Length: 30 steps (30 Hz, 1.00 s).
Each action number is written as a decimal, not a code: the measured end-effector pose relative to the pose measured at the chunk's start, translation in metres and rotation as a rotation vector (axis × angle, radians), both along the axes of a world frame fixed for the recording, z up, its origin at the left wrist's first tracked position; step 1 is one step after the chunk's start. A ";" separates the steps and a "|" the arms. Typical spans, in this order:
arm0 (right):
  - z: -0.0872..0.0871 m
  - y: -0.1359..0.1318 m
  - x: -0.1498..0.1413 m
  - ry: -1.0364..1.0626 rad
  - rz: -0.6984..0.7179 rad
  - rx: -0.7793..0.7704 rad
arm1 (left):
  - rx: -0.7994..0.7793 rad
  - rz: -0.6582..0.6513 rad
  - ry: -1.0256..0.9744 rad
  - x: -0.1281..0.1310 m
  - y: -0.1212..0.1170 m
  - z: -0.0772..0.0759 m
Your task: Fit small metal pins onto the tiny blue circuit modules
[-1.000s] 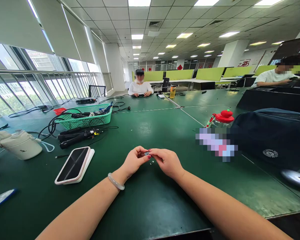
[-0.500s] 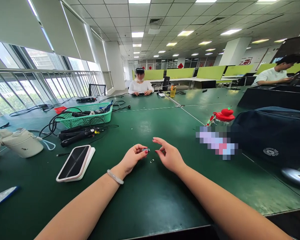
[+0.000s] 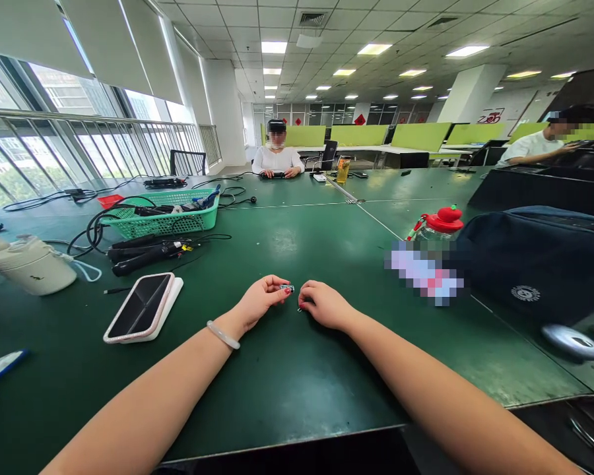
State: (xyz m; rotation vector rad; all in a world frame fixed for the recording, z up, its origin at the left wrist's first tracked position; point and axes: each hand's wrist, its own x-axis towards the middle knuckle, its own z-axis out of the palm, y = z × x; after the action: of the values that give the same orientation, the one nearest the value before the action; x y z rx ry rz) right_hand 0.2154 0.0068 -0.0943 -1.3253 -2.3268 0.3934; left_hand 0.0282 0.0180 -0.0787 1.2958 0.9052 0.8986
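Note:
My left hand [image 3: 260, 298] rests on the green table [image 3: 287, 382], fingers pinched on a small metal part [image 3: 286, 287] held just above the surface. A pale bangle sits on that wrist. Right beside it my right hand [image 3: 323, 304] is lowered to the table with fingers curled, its fingertips pressed down on a tiny piece [image 3: 300, 307] lying there. The two hands are a few centimetres apart.
A phone [image 3: 139, 307] on a white pad lies left of my hands. Beyond it are black tools [image 3: 146, 254], a green basket [image 3: 164, 212] with cables and a cream pouch [image 3: 27, 264]. On the right stand a red-capped jar [image 3: 439, 224] and a dark bag [image 3: 534, 260]. Two people sit at far tables.
My hands came apart from a joint pinch; the left kept the small metal part. The right hand opened, then dropped and curled onto the tiny piece on the table. The view tilted slightly.

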 end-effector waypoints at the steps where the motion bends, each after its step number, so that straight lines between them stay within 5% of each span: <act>1: -0.001 0.001 0.001 0.009 -0.012 -0.012 | 0.000 -0.008 0.020 0.000 0.000 -0.001; 30: 0.007 -0.007 -0.006 -0.394 -0.051 0.172 | 0.024 0.045 0.097 0.002 0.001 -0.006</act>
State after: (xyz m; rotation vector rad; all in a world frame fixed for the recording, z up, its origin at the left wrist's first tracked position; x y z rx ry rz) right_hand 0.2092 -0.0005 -0.0868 -1.4782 -2.5620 -0.0949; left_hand 0.0305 0.0193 -0.0849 1.3534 1.0053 0.8906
